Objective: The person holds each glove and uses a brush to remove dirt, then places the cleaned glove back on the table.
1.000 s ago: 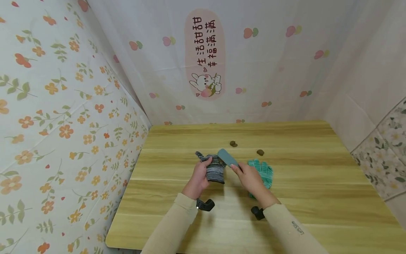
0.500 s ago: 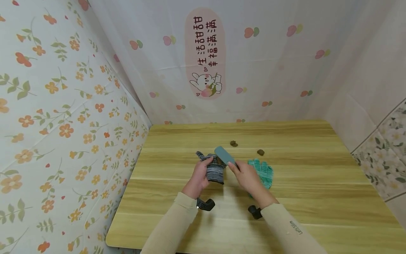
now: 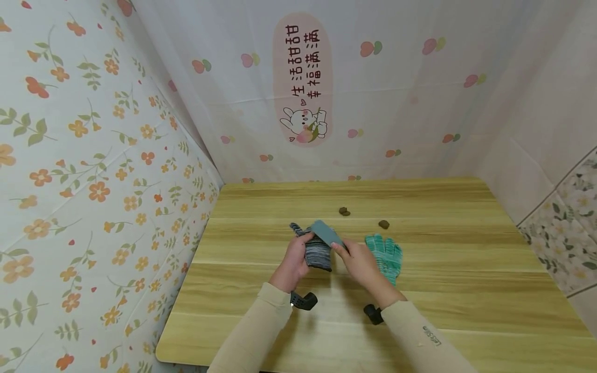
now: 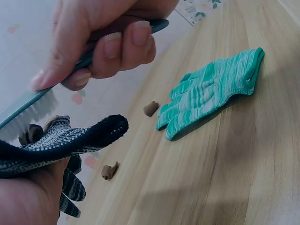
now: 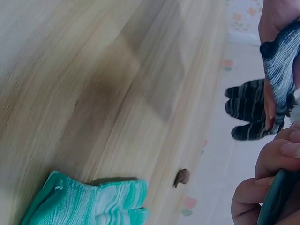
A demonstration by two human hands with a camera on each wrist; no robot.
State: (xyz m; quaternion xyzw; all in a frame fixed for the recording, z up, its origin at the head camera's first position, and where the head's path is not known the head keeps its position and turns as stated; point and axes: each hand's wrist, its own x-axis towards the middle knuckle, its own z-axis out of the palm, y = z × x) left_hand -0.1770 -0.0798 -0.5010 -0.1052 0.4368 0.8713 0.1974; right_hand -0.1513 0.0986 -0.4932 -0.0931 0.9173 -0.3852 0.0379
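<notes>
My left hand (image 3: pixel 295 261) grips a black-and-grey knit glove (image 3: pixel 318 255) above the table, thumb on top. With the right hand (image 3: pixel 365 265) I hold a blue-grey brush (image 3: pixel 326 232) by its handle. In the left wrist view, its white bristles (image 4: pixel 29 117) face down over the glove, where a small brown lump (image 4: pixel 31 134) sits; whether the bristles touch it is hard to tell. Several glove fingers (image 5: pixel 248 108) hang below the hand in the right wrist view. A green-and-white knit glove (image 3: pixel 389 254) lies flat beside my right hand.
Brown lumps lie on the wooden table (image 3: pixel 242 280): a pair (image 3: pixel 344 211) behind the held glove and another lump (image 3: pixel 383 224) behind the green glove. Patterned curtains (image 3: pixel 401 114) stand at the table's back and left edges. Each wrist carries a black camera mount (image 3: pixel 304 301).
The brush first moves left, then comes down and left across the held glove, and the right hand shifts slightly left with it. The left hand and the green glove stay nearly where they were.
</notes>
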